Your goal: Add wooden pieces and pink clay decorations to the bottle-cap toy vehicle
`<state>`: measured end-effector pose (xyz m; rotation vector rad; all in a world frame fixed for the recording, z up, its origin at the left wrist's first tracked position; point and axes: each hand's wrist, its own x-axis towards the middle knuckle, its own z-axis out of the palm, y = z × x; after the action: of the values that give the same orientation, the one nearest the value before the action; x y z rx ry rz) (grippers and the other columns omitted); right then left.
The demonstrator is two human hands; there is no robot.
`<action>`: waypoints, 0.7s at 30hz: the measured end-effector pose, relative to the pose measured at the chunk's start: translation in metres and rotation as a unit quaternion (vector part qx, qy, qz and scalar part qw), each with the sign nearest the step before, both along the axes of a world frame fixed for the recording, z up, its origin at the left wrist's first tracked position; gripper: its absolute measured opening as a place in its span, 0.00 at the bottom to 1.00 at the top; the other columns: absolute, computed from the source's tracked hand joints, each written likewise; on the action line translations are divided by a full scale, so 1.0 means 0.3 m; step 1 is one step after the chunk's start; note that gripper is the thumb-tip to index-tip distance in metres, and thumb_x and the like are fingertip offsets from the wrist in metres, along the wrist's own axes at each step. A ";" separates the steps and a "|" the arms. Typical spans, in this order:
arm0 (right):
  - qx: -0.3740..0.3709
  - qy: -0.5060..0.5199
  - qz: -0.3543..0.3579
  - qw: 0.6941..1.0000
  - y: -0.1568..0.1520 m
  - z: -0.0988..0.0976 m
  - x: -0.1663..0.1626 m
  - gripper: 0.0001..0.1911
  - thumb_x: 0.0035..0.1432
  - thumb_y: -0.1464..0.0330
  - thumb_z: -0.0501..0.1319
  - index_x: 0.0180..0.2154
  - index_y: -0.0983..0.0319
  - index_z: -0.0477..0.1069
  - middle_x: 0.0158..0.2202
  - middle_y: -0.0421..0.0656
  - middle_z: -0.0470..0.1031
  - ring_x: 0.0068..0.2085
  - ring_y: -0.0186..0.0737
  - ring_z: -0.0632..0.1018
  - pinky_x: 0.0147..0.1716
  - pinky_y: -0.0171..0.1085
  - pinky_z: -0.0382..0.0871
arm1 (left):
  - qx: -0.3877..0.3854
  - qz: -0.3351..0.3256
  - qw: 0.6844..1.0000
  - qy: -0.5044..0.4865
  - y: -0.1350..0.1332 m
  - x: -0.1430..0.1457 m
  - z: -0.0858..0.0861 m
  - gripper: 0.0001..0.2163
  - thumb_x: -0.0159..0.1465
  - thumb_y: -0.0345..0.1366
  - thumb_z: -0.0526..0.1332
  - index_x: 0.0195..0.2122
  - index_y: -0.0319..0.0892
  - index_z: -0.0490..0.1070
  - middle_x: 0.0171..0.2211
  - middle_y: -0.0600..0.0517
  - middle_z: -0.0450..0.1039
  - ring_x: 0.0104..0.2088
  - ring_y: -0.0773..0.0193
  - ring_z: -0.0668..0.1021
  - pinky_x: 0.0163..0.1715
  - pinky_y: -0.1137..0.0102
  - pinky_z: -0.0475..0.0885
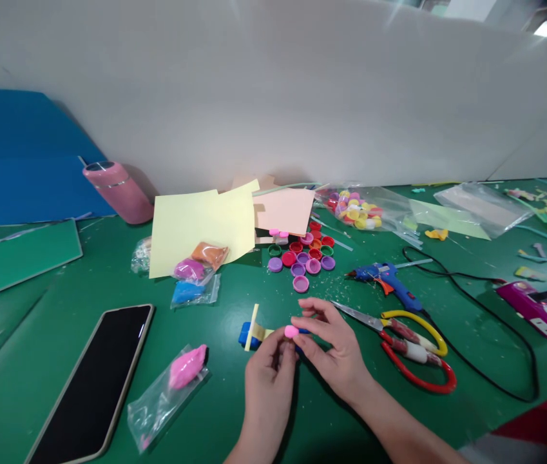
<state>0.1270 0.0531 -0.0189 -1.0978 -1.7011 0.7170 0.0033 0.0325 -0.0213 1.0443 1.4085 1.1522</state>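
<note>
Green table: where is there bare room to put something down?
Bare green table between the black phone and yellow paper sheet, also below the red-and-yellow scissors. Crowded around the coloured bottle caps and blue glue gun.

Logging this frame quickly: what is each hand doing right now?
Left hand: fingers pinched on a small pink clay ball.
Right hand: fingertips also on the pink clay ball, above the blue craft piece.

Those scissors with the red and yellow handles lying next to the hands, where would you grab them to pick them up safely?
Take the scissors by the handle loops, coming from the right and from above. They lie flat on the green table, blades closed and pointing left toward the right hand, so the loops on the right are the blunt, open end. A black cord curves just behind them, so lift straight up.
</note>
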 end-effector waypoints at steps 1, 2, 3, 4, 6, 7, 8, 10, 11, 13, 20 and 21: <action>0.001 -0.002 0.002 1.000 0.001 0.001 -0.002 0.13 0.53 0.71 0.59 0.43 0.56 0.72 0.48 0.45 0.64 0.45 0.41 0.70 0.43 0.41 0.67 | 0.001 0.000 1.000 -0.001 -0.001 -0.001 -0.002 0.10 0.54 0.34 0.58 0.36 0.38 0.73 0.23 0.53 0.73 0.22 0.66 0.71 0.22 0.74 0.67; 0.003 -0.006 0.005 1.000 0.002 0.003 -0.004 0.15 0.52 0.70 0.60 0.44 0.57 0.71 0.48 0.46 0.63 0.46 0.42 0.70 0.45 0.41 0.67 | 0.002 0.000 1.000 -0.003 -0.001 -0.001 -0.005 0.10 0.54 0.34 0.58 0.36 0.38 0.73 0.23 0.53 0.73 0.22 0.66 0.72 0.24 0.73 0.67; 0.003 -0.014 0.007 1.000 0.003 0.005 -0.008 0.17 0.51 0.70 0.61 0.45 0.58 0.70 0.49 0.47 0.63 0.47 0.43 0.69 0.46 0.42 0.66 | 0.004 0.000 1.000 -0.004 -0.001 -0.001 -0.008 0.10 0.55 0.34 0.58 0.36 0.38 0.73 0.24 0.53 0.74 0.23 0.65 0.73 0.25 0.73 0.68; 0.001 -0.022 0.007 1.000 0.005 0.008 -0.013 0.18 0.50 0.69 0.62 0.45 0.58 0.70 0.49 0.47 0.62 0.47 0.44 0.69 0.47 0.42 0.65 | 0.007 -0.001 1.000 -0.005 -0.001 -0.001 -0.010 0.10 0.55 0.33 0.58 0.36 0.38 0.73 0.25 0.52 0.75 0.25 0.64 0.74 0.27 0.72 0.69; -0.006 -0.039 0.001 0.999 0.008 0.013 -0.026 0.16 0.49 0.69 0.62 0.43 0.59 0.71 0.50 0.47 0.61 0.48 0.44 0.68 0.47 0.42 0.65 | 0.013 -0.005 1.000 -0.008 0.000 0.000 -0.012 0.10 0.55 0.33 0.57 0.37 0.39 0.73 0.28 0.50 0.76 0.29 0.62 0.75 0.31 0.71 0.69; -0.010 -0.045 -0.004 0.999 0.009 0.015 -0.032 0.14 0.50 0.70 0.61 0.42 0.59 0.72 0.50 0.48 0.61 0.47 0.44 0.68 0.46 0.42 0.65 | 0.015 -0.009 1.000 -0.010 0.000 0.001 -0.011 0.10 0.56 0.33 0.57 0.38 0.39 0.73 0.30 0.50 0.76 0.30 0.62 0.75 0.32 0.71 0.69; -0.012 -0.049 -0.008 0.999 0.010 0.017 -0.037 0.12 0.50 0.70 0.61 0.40 0.59 0.72 0.49 0.47 0.61 0.47 0.44 0.68 0.46 0.42 0.65 | 0.018 -0.013 1.000 -0.011 0.001 0.002 -0.009 0.10 0.56 0.33 0.57 0.38 0.39 0.73 0.31 0.49 0.77 0.30 0.61 0.75 0.32 0.71 0.69; -0.009 -0.052 -0.012 0.999 0.012 0.017 -0.043 0.10 0.51 0.70 0.60 0.38 0.59 0.73 0.49 0.47 0.62 0.47 0.44 0.68 0.46 0.42 0.65 | 0.020 -0.018 1.000 -0.014 0.000 0.002 -0.005 0.11 0.57 0.34 0.57 0.39 0.39 0.73 0.31 0.49 0.77 0.30 0.61 0.76 0.32 0.71 0.69; -0.007 -0.052 -0.013 0.999 0.012 0.017 -0.044 0.10 0.51 0.70 0.60 0.38 0.58 0.73 0.48 0.47 0.62 0.47 0.44 0.68 0.46 0.42 0.65 | 0.021 -0.019 0.999 -0.015 0.000 0.002 -0.004 0.11 0.57 0.34 0.57 0.39 0.39 0.74 0.31 0.49 0.77 0.30 0.61 0.76 0.32 0.71 0.69; -0.003 -0.052 -0.013 0.999 0.012 0.015 -0.043 0.10 0.51 0.70 0.60 0.38 0.58 0.73 0.49 0.46 0.62 0.47 0.44 0.68 0.45 0.43 0.66 | 0.022 -0.017 0.999 -0.017 -0.001 0.000 -0.001 0.10 0.57 0.34 0.57 0.38 0.39 0.74 0.31 0.49 0.77 0.30 0.61 0.76 0.31 0.71 0.70; -0.011 -0.056 -0.004 0.998 0.014 0.011 -0.036 0.10 0.52 0.69 0.60 0.39 0.56 0.73 0.49 0.46 0.62 0.48 0.44 0.68 0.46 0.43 0.65 | 0.019 -0.014 1.000 -0.018 0.002 -0.002 -0.003 0.10 0.56 0.34 0.57 0.37 0.39 0.74 0.31 0.50 0.77 0.30 0.61 0.76 0.31 0.71 0.70; -0.012 -0.055 0.000 0.998 0.014 0.012 -0.034 0.11 0.52 0.69 0.60 0.40 0.56 0.72 0.50 0.46 0.61 0.48 0.44 0.68 0.46 0.43 0.65 | 0.017 -0.012 1.000 -0.018 0.002 -0.002 -0.005 0.10 0.56 0.33 0.58 0.37 0.39 0.74 0.31 0.50 0.77 0.30 0.61 0.76 0.31 0.71 0.69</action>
<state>0.1167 0.0574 -0.0154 -1.1721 -1.7885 0.6899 0.0026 0.0332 -0.0227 1.0573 1.3488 1.1755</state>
